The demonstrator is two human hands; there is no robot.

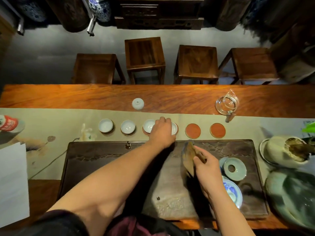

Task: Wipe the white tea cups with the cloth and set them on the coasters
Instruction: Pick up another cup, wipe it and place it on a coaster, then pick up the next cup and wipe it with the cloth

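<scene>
A row of round coasters lies on the pale runner. White tea cups stand on the left ones: one cup (106, 125), a second (128, 127), a third (148, 125). My left hand (162, 132) reaches over the row and grips a fourth white cup (174, 128) sitting on its coaster, mostly hidden by my fingers. Two orange coasters (192, 131) (217, 130) lie bare to the right. My right hand (207, 166) holds the brown cloth (188, 159) above the dark tea tray (105, 155). Another white cup (137, 103) lies upside down on the wooden table behind the row.
A glass pitcher (226, 103) stands at the back right. On the tray's right sit a celadon lid (234, 167) and a blue-and-white bowl (232, 193). A pale pot (279, 151) and a large basin (293, 196) stand at the right edge, a white box (12, 181) at the left. Wooden stools (144, 55) stand beyond the table.
</scene>
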